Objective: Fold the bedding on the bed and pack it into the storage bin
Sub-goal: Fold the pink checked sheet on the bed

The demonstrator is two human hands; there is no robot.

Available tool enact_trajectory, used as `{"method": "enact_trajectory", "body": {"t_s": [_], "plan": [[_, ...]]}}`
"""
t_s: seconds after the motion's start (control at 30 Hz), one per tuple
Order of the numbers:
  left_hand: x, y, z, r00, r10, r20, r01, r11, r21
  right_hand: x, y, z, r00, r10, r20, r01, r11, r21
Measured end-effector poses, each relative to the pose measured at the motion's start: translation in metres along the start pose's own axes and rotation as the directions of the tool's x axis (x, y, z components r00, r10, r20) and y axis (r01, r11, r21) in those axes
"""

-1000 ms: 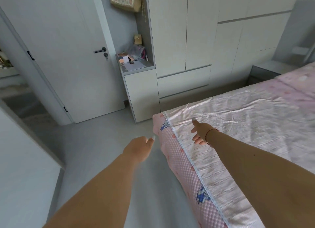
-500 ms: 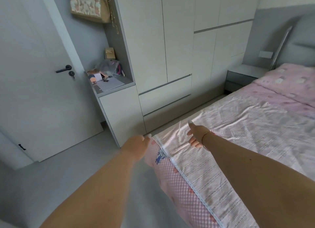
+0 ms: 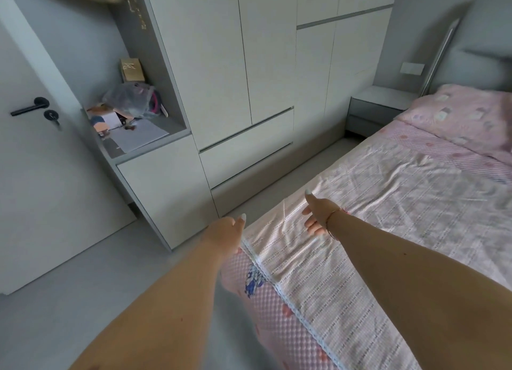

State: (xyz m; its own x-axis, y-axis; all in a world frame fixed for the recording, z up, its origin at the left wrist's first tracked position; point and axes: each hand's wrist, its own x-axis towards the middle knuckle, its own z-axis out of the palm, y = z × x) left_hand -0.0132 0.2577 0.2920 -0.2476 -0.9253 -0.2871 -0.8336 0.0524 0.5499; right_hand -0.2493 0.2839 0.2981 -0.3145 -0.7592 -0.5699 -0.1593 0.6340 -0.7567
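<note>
A pale pink striped blanket [image 3: 388,211] with a white lace edge lies spread flat over the bed [image 3: 266,300], which wears a pink checked sheet. My left hand [image 3: 227,231] reaches to the blanket's near corner at the bed's foot, thumb up, fingers hidden behind the hand. My right hand [image 3: 317,214] hovers over the blanket just past that corner, thumb raised, fingers loosely extended and holding nothing. A pink pillow [image 3: 465,117] lies at the head of the bed. No storage bin shows.
A white wardrobe [image 3: 249,92] with drawers runs along the far side of a narrow grey floor strip [image 3: 110,272]. An open shelf [image 3: 138,137] holds papers and bags. A closed door [image 3: 36,162] stands left; a grey nightstand [image 3: 379,106] sits by the headboard.
My view has swung right, bringing the pillow and headboard in. Both hands have stretched further toward the blanket's corner at the foot of the bed.
</note>
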Motion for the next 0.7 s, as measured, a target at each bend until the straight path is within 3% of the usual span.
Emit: {"method": "enact_trajectory", "body": {"t_s": [0.2, 0.4, 0.7], "plan": [[0.089, 0.002, 0.033, 0.962, -0.254, 0.097, 0.272, 0.881, -0.388, 0.085, 0.000, -0.013, 0.999, 0.053, 0.011, -0.053, 0.997, -0.063], [0.138, -0.014, 0.063, 0.909, -0.374, 0.183, 0.415, 0.768, -0.487, 0.142, 0.011, -0.008, 0.990, 0.128, 0.064, -0.124, 0.990, -0.062], [0.223, -0.071, 0.097, 0.771, -0.597, 0.222, 0.628, 0.652, -0.426, 0.218, 0.030, 0.024, 0.964, 0.260, 0.050, -0.256, 0.964, -0.076]]}}
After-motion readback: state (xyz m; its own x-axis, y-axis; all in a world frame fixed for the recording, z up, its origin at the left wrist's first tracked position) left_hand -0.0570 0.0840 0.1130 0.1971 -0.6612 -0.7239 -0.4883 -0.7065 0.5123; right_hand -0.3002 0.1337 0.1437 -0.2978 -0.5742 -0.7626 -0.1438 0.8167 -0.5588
